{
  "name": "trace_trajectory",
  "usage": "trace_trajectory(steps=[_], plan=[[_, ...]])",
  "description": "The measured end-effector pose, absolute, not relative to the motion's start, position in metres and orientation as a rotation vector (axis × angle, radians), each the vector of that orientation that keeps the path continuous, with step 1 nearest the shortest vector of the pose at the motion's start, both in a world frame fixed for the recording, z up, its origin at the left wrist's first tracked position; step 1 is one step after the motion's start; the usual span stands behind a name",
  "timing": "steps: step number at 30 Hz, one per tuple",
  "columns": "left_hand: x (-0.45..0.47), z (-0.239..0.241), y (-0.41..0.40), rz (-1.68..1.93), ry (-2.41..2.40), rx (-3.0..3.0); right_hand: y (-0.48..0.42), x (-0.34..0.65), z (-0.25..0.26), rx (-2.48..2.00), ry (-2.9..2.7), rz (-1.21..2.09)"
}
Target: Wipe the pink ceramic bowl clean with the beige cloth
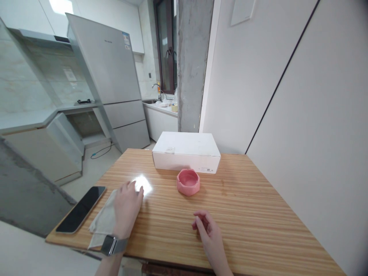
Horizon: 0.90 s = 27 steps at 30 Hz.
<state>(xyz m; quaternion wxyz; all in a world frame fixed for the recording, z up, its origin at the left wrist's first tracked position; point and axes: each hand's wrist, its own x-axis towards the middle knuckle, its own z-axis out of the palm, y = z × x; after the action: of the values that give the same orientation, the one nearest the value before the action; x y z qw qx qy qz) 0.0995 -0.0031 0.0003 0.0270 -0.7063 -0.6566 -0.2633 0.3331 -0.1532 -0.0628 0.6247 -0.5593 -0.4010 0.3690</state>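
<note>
My left hand (128, 207), a smartwatch (110, 245) on its wrist, is over a folded pale cloth (105, 212) on the left of the table. Its thumb stands away from the fingers, and it holds nothing visible; I cannot tell whether the palm touches the cloth. Near the front edge, my right hand (209, 234) is loosely curled with thumb close to forefinger, and nothing shows between them. Beyond it, nearer the middle, sits a pink faceted ashtray (188, 188) with a notched rim. Its hollow shows nothing inside.
A dark-screened phone or tablet (82, 209) lies left of the cloth. Behind the ashtray stands a closed white box (186, 151) on the wooden table (258, 214). A white wall (316, 115) borders the right side. A grey fridge (106, 69) and kitchen counter stand farther back.
</note>
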Motion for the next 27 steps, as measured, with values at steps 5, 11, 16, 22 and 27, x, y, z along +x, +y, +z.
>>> trace_trajectory(steps=[5,11,16,22,27], plan=[[0.053,-0.007,-0.032,-0.341,-2.228,-1.697,-0.153,0.331,-0.061,-1.325,-0.942,0.825],[0.024,-0.011,-0.028,-0.362,-2.576,-1.714,-0.154,0.330,-0.057,-1.335,-0.943,0.810],[0.008,-0.015,-0.012,-0.507,-2.741,-1.913,-0.154,0.331,-0.057,-1.342,-0.958,0.811],[0.013,-0.014,-0.008,-0.929,-2.679,-2.257,-0.155,0.331,-0.057,-1.348,-0.963,0.804],[0.057,0.008,-0.029,-1.617,-2.767,-2.514,-0.155,0.330,-0.057,-1.344,-0.936,0.809]])
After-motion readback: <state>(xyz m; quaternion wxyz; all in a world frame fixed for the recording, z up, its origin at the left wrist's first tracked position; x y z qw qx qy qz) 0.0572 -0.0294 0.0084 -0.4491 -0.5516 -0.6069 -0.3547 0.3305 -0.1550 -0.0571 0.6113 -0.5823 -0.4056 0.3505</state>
